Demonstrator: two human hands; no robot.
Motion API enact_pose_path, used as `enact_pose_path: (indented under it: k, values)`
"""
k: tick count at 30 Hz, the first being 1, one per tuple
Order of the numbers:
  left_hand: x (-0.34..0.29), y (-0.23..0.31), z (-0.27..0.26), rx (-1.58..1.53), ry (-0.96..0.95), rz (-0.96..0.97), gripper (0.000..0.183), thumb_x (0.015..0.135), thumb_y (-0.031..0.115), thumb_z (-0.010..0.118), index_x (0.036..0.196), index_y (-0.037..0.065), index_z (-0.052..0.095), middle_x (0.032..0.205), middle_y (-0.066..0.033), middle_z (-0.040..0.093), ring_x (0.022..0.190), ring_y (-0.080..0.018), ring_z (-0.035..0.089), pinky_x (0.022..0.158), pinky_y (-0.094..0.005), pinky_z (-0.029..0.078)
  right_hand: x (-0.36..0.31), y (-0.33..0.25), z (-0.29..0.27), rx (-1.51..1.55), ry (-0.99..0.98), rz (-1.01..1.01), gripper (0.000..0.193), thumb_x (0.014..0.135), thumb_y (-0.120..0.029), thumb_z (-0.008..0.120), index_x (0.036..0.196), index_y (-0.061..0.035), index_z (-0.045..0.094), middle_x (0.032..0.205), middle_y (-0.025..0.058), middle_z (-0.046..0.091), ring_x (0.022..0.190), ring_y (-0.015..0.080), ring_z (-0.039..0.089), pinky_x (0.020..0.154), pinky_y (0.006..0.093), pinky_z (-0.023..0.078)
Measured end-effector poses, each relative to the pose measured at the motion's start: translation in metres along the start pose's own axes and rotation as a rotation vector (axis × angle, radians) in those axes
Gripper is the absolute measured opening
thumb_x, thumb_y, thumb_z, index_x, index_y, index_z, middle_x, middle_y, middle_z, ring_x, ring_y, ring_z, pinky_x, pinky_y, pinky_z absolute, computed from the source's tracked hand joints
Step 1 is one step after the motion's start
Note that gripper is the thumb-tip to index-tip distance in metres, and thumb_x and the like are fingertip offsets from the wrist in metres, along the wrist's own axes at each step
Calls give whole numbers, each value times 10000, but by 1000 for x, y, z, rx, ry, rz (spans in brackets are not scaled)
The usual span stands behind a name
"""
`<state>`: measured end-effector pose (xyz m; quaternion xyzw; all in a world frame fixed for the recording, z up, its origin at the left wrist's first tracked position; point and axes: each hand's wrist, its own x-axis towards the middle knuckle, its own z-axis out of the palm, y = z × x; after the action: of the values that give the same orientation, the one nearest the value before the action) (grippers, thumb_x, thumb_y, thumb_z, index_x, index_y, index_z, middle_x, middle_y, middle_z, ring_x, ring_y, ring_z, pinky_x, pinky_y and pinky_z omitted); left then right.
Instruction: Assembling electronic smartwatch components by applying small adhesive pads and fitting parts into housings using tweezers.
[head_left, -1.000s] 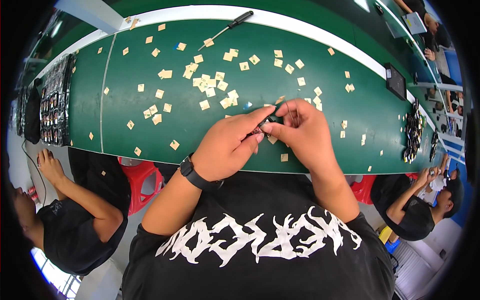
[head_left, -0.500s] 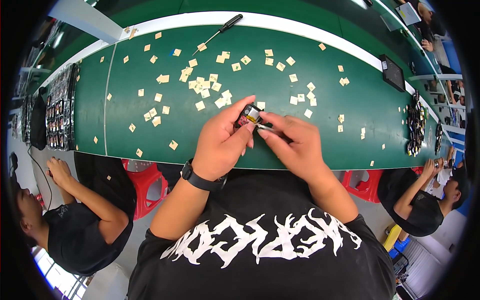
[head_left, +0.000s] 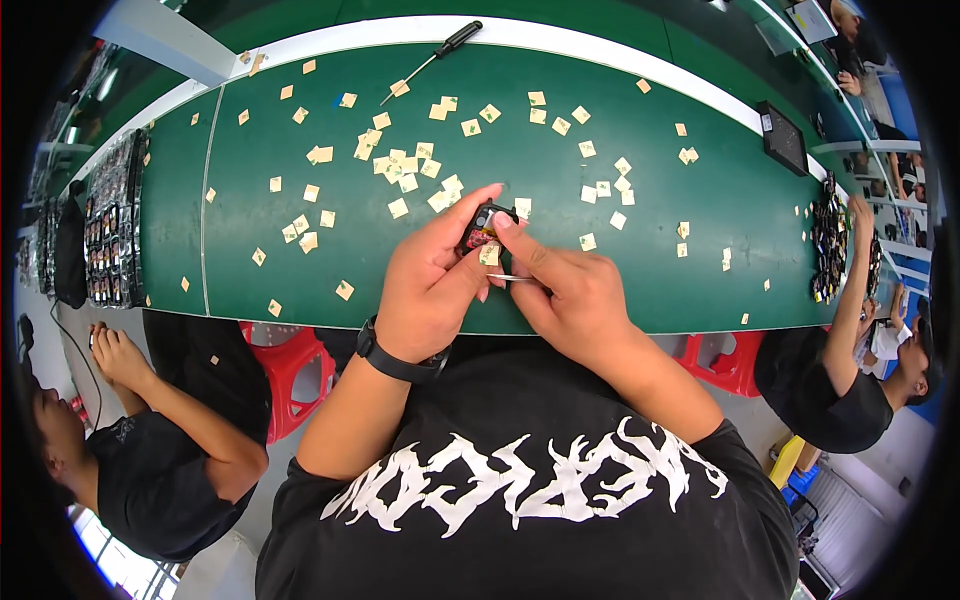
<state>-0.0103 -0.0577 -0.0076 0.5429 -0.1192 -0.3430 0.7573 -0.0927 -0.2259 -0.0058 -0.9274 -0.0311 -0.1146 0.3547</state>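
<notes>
My left hand is closed around a small black device case with its inside exposed, showing a reddish part and a silvery part. A small cream paper square lies by the tip of my left thumb. My right hand has a fingertip pressed onto the case. Between its lower fingers it grips a thin metal tool, whose tip points left toward my left fingers. The tool's full shape is hidden by the hand.
Cream paper squares are scattered over the green table. A screwdriver lies at the back, a black box at back right. Packed parts stand far left; dark parts are piled right. Co-workers sit on both sides.
My right fingertip has moved onto the case, and the metal tool has swung lower, below it. A paper square now shows by my left thumb. The right co-worker's arm has reached toward the pile.
</notes>
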Motion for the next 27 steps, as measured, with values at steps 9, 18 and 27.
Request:
enact_pose_path:
  k: [9, 18, 27]
  values:
    - [-3, -4, -3, -56, 31, -5, 502, 1002, -2, 519, 1497, -1, 432, 1111, -59, 644, 797, -73, 575, 653, -212, 478, 8, -8, -11, 264, -155, 207, 587, 852, -16, 679, 1417, -157, 604, 669, 43, 640, 561, 161, 627, 549, 305, 490]
    - [-1, -4, 7, 86, 111, 160, 502, 976, -35, 523, 1472, -38, 448, 1152, -149, 687, 756, -76, 545, 661, -212, 459, -29, 21, -52, 616, 294, 542, 270, 947, -1, 666, 1211, -29, 711, 748, -54, 593, 656, 15, 501, 597, 179, 371]
    - [-2, -2, 15, 414, 78, 99, 477, 967, -63, 478, 1444, -58, 481, 1095, -140, 708, 716, -57, 505, 663, -203, 449, -101, 115, -135, -28, 720, 679, 218, 971, -118, 671, 1141, 9, 723, 733, -60, 560, 655, 12, 469, 603, 180, 363]
